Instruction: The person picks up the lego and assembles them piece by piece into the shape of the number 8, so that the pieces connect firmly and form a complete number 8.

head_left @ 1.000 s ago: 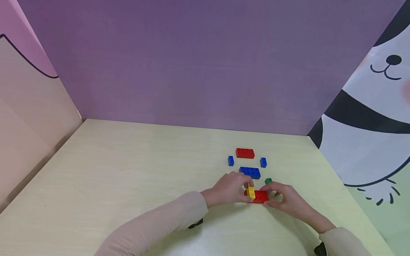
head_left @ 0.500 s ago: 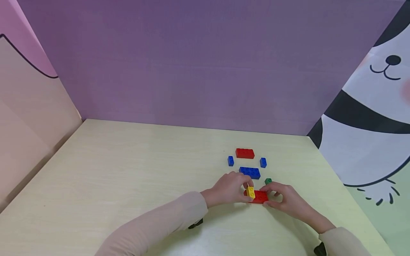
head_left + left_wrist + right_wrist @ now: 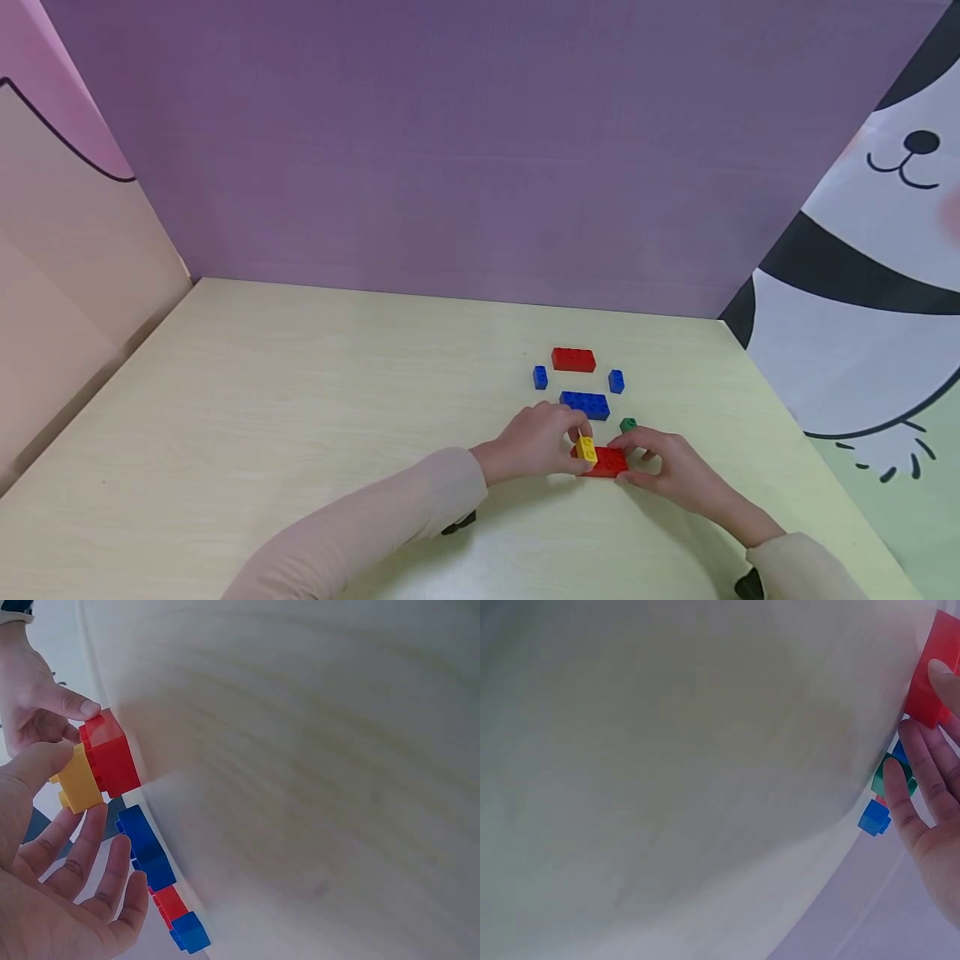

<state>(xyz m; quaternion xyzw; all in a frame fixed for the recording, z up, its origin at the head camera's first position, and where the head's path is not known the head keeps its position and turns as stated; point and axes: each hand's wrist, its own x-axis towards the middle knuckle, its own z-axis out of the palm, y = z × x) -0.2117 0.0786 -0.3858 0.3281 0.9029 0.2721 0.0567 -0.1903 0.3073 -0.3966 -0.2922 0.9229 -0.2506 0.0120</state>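
My left hand (image 3: 534, 446) pinches a small yellow brick (image 3: 587, 451) between thumb and fingers. That brick sits on the left part of a red brick (image 3: 611, 462), studs up, on the table. In the left wrist view the yellow brick (image 3: 81, 780) meets the studded side of the red brick (image 3: 114, 754). With thumb and fingertips my right hand (image 3: 671, 467) holds the right end of the red brick. The right wrist view shows the thumb on the face of the red brick (image 3: 928, 694). Just behind the right fingers is a green brick (image 3: 628, 425), partly hidden.
Behind the hands lies a larger blue brick (image 3: 586, 406). Two small blue bricks, a left one (image 3: 540, 377) and a right one (image 3: 617, 382), flank the space before another red brick (image 3: 573, 360). A purple wall (image 3: 450, 167) borders the table (image 3: 300, 400) at the back.
The left hand and the yellow brick shift very slightly. Otherwise both hands and the loose bricks stay where they were.
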